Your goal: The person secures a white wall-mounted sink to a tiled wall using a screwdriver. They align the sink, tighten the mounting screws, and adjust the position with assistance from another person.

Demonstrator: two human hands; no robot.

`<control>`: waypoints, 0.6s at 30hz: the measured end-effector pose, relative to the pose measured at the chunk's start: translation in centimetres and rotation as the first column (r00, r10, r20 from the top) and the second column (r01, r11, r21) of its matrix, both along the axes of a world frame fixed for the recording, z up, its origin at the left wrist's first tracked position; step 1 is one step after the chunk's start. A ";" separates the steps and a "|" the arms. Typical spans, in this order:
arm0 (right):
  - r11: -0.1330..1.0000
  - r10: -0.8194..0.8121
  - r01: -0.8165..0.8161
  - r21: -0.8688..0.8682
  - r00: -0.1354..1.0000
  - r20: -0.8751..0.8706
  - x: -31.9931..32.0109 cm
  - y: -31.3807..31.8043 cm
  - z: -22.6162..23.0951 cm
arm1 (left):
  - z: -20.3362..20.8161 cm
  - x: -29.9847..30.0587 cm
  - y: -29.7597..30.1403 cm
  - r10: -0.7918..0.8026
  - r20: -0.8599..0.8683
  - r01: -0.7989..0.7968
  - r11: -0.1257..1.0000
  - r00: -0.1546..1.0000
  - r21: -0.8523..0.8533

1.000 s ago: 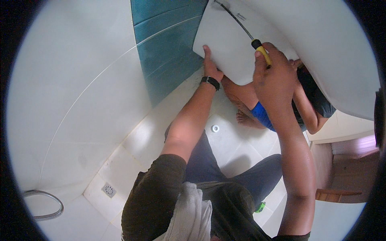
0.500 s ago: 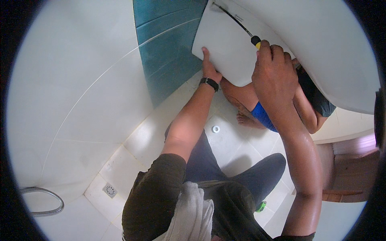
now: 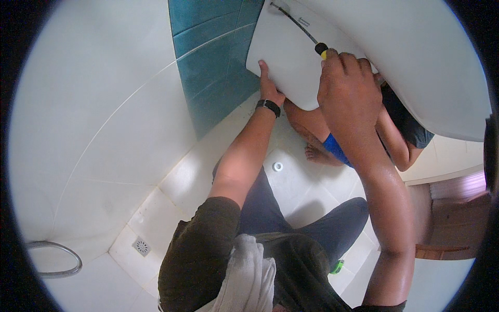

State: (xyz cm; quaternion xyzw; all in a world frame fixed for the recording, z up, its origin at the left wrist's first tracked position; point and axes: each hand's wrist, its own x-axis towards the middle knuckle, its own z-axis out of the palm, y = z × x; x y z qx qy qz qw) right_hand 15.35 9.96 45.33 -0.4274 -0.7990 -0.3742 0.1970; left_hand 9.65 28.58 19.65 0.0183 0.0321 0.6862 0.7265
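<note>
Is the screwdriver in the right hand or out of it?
In: the right hand is closed around the rear of the screwdriver, whose shaft and black front of the handle stick out beyond it.

The screwdriver's handle (image 3: 321,49) shows black and yellow over the white fixture (image 3: 291,65) — teal tiles (image 3: 213,67) run along its left edge. Near the white floor's (image 3: 156,213) left corner I see a grey drain cover (image 3: 141,246), dark-slotted in a ring.
</note>
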 end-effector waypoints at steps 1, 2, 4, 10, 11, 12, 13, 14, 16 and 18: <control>1.000 -0.029 0.029 0.008 0.999 0.029 0.2 0.1 -0.1 | 0.3 0.0 -0.1 0.007 0.001 -0.007 1.000 1.000 0.001; 0.998 -0.056 0.055 0.017 0.997 0.057 0.4 0.3 -0.1 | 0.5 0.0 -0.1 0.015 0.001 -0.015 1.000 1.000 0.002; 0.994 -0.106 0.104 0.028 0.988 0.112 0.4 0.8 -0.2 | 0.9 -0.8 -0.9 0.035 -0.008 -0.035 0.999 0.999 0.022; 0.787 -0.147 -0.279 -0.551 0.782 -0.605 3.3 3.4 -0.4 | 1.8 -0.8 -2.1 0.040 -0.020 -0.038 0.992 0.999 0.118; 0.715 -0.246 -0.372 -0.592 0.658 -0.712 2.4 2.9 0.2 | 1.4 -0.8 -2.1 0.038 -0.019 -0.036 0.993 0.999 0.113; 0.635 -0.352 -0.478 -0.607 0.520 -0.778 2.0 2.6 0.9 | 1.0 -0.3 -1.8 0.047 -0.018 -0.045 0.993 0.999 0.105; 0.566 -0.475 -0.570 -0.596 0.365 -0.801 1.4 1.9 1.4 | 1.0 -0.1 -2.1 0.048 -0.022 -0.045 0.992 0.999 0.116; 0.505 -0.593 -0.658 -0.558 0.206 -0.779 1.0 1.3 1.4 | 1.0 0.3 -2.2 0.050 -0.025 -0.046 0.991 0.998 0.126; 0.681 -0.412 -0.414 -0.604 0.465 -0.784 0.6 0.1 1.1 | 1.1 0.6 -2.5 0.054 -0.022 -0.050 0.989 0.998 0.139; 0.842 -0.212 -0.228 -0.489 0.694 -0.688 0.2 -1.2 0.6 | 1.2 0.9 -2.2 0.064 -0.015 -0.062 0.990 0.998 0.130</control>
